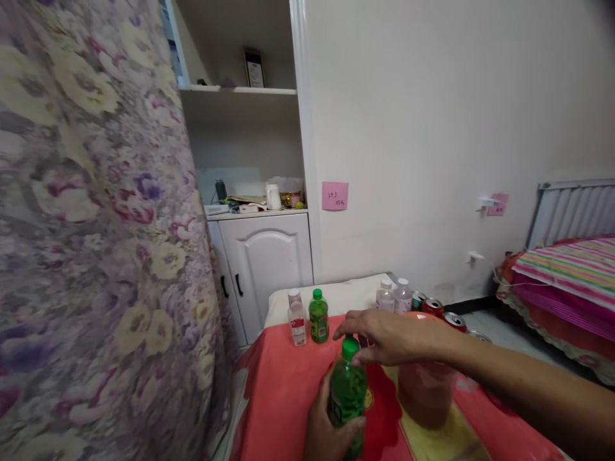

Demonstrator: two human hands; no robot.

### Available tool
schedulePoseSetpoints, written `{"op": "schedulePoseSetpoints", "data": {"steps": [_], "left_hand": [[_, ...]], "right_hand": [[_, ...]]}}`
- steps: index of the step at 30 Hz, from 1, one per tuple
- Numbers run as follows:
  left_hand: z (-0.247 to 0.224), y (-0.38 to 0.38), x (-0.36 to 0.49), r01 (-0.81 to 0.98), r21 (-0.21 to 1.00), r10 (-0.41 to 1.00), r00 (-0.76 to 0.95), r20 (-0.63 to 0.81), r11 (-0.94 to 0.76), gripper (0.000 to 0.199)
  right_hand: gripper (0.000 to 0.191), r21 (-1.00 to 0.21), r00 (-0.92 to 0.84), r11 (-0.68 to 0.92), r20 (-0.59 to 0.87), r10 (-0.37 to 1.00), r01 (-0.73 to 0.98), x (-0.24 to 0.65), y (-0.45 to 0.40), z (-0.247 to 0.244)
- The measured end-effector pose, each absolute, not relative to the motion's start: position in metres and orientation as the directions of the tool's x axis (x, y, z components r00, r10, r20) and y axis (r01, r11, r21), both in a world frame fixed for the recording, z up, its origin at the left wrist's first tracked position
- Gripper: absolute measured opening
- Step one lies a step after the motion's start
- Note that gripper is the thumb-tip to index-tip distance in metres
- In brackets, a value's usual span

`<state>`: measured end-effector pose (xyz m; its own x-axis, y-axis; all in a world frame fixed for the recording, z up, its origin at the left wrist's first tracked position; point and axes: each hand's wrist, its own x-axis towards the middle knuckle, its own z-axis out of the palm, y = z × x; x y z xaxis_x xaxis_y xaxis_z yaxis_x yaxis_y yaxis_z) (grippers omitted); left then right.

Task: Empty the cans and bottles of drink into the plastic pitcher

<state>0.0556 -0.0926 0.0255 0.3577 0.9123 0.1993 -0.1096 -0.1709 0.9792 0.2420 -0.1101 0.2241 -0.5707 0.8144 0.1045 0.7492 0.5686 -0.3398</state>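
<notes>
My left hand point(329, 419) is wrapped round a green plastic bottle point(348, 394), which stands upright over a red plate point(384, 410). On top of the bottle sits a green cap point(350, 347). Reaching in from the right, my right hand point(372, 333) is at the cap with its fingers spread and curved beyond it, the thumb close against its near side. Whether the thumb touches the cap is hard to tell. Just behind stand a second green bottle point(319, 317) and a clear bottle with a red-and-white label point(298, 325).
A large translucent container point(425, 390) stands on a yellow board point(413, 435), under my right forearm. Clear bottles point(402, 296) and several cans point(434, 307) line the back right of the red-covered table point(283, 384). A floral curtain point(106, 224) hangs at left; a bed point(571, 275) stands at right.
</notes>
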Motion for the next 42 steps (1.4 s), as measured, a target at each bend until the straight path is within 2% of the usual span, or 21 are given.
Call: {"op": "schedulePoseSetpoints", "data": {"steps": [2,7,11,15,20,24,27,32,37,42], "left_hand": [[0.023,-0.091,0.056,-0.120,0.977,0.904,0.373,0.209,-0.176,0.091],[0.022,-0.087,0.057,-0.157,0.974,0.880,0.423,0.218,-0.166,0.092],[0.024,-0.088,0.057,-0.115,0.981,0.896,0.401,0.188,-0.154,0.090],[0.029,-0.091,0.057,-0.117,0.977,0.897,0.389,0.211,-0.179,0.091],[0.033,-0.094,0.058,-0.117,0.981,0.889,0.417,0.191,-0.156,0.093],[0.032,-0.094,0.057,-0.107,0.984,0.893,0.416,0.172,-0.140,0.090],[0.032,-0.095,0.057,-0.129,0.981,0.888,0.420,0.188,-0.147,0.089],[0.030,-0.093,0.058,-0.120,0.983,0.904,0.390,0.177,-0.141,0.086],[0.024,-0.087,0.058,-0.085,0.988,0.915,0.375,0.150,-0.127,0.084],[0.025,-0.085,0.059,-0.083,0.985,0.879,0.444,0.173,-0.151,0.086]], "right_hand": [[0.047,-0.336,-0.548,0.548,0.104,0.830,0.766,0.241,-0.109,0.221],[0.030,-0.329,-0.590,0.607,0.160,0.791,0.724,0.242,-0.108,0.218],[0.039,-0.373,-0.664,0.664,0.150,0.733,0.648,0.246,-0.108,0.221],[0.044,-0.393,-0.587,0.597,0.162,0.793,0.699,0.246,-0.108,0.217],[0.030,-0.352,-0.590,0.618,0.196,0.783,0.703,0.244,-0.111,0.217],[0.037,-0.373,-0.671,0.679,0.174,0.721,0.633,0.246,-0.113,0.222],[0.042,-0.362,-0.607,0.622,0.170,0.777,0.694,0.246,-0.113,0.222],[0.027,-0.322,-0.606,0.636,0.201,0.770,0.702,0.244,-0.115,0.222],[0.029,-0.319,-0.696,0.714,0.188,0.693,0.624,0.250,-0.125,0.231],[0.027,-0.326,-0.717,0.729,0.181,0.673,0.602,0.256,-0.130,0.235]]}}
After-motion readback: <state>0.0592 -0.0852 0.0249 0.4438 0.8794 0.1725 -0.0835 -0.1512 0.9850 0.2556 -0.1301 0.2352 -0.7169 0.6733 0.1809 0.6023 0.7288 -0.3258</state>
